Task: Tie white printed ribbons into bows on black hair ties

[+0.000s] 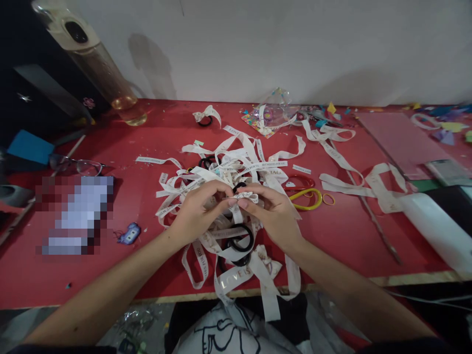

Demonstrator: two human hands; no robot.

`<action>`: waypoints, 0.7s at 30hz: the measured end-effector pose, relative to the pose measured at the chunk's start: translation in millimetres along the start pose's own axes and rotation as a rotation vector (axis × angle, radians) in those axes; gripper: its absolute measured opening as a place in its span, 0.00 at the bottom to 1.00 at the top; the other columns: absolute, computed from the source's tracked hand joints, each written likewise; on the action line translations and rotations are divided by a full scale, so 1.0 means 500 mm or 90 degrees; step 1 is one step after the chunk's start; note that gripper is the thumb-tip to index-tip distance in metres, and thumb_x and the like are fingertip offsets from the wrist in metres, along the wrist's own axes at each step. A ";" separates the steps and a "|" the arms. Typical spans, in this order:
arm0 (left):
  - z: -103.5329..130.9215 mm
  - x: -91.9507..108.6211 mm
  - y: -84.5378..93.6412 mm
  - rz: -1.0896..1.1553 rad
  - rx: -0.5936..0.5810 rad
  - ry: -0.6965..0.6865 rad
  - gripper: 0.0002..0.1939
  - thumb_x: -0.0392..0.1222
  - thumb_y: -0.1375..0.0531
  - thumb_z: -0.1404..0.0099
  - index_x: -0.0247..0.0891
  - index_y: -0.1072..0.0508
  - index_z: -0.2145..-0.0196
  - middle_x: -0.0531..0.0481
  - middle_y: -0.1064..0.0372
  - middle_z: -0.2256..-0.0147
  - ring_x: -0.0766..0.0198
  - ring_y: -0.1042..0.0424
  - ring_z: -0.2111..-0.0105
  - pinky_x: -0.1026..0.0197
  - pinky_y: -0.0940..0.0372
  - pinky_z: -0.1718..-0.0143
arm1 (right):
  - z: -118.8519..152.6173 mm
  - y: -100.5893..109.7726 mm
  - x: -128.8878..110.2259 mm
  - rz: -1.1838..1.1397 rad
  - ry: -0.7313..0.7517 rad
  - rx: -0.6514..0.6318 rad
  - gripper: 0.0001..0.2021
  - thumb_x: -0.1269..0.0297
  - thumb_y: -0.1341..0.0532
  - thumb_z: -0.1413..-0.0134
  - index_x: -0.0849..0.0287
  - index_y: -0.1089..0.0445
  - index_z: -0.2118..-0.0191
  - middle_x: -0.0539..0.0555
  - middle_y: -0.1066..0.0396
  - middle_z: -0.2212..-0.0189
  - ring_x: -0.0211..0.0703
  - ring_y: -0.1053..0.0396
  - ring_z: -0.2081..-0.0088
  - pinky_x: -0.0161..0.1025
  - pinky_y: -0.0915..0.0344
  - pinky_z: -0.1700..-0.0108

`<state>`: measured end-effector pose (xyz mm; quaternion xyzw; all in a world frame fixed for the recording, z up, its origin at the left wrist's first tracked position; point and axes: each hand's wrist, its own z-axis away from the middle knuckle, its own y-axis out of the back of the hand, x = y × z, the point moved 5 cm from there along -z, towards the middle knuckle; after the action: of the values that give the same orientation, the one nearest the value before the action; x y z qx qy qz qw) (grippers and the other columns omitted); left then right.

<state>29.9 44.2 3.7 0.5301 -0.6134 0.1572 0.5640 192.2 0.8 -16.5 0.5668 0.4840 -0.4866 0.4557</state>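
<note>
Fingers on looped, printed ribbon

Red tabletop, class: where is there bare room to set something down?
Bare red tabletop lies between the yellow looped handle, the thin brown stick and the right forearm. Another mostly bare patch separates the tall clear bottle from the white bow with a black hair tie. Printed white ribbons crowd the centre, under the left hand and right hand.
</note>
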 end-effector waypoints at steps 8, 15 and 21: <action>0.004 -0.014 -0.007 0.146 -0.015 0.109 0.07 0.46 0.39 0.31 0.39 0.27 0.63 0.53 0.28 0.65 0.69 0.30 0.66 0.67 0.36 0.63 | 0.002 0.003 0.017 -0.036 -0.055 0.010 0.10 0.57 0.30 0.46 0.45 0.20 0.57 0.48 0.22 0.58 0.39 0.25 0.57 0.36 0.28 0.55; 0.000 -0.002 -0.002 0.029 -0.018 0.043 0.06 0.43 0.40 0.31 0.39 0.28 0.64 0.52 0.28 0.65 0.66 0.29 0.63 0.63 0.35 0.57 | 0.002 0.006 0.001 -0.032 -0.057 0.032 0.08 0.55 0.34 0.42 0.50 0.23 0.60 0.50 0.24 0.60 0.41 0.27 0.59 0.38 0.29 0.56; 0.004 0.000 -0.005 -0.016 -0.025 0.024 0.06 0.43 0.44 0.28 0.40 0.31 0.61 0.51 0.29 0.64 0.65 0.29 0.63 0.62 0.35 0.59 | 0.003 0.003 -0.013 0.006 0.020 0.004 0.05 0.60 0.36 0.39 0.53 0.25 0.63 0.51 0.27 0.62 0.41 0.29 0.57 0.39 0.32 0.52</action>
<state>30.8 42.0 2.0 0.5233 -0.5992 0.1479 0.5876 193.3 -1.6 -10.3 0.5779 0.4868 -0.4774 0.4485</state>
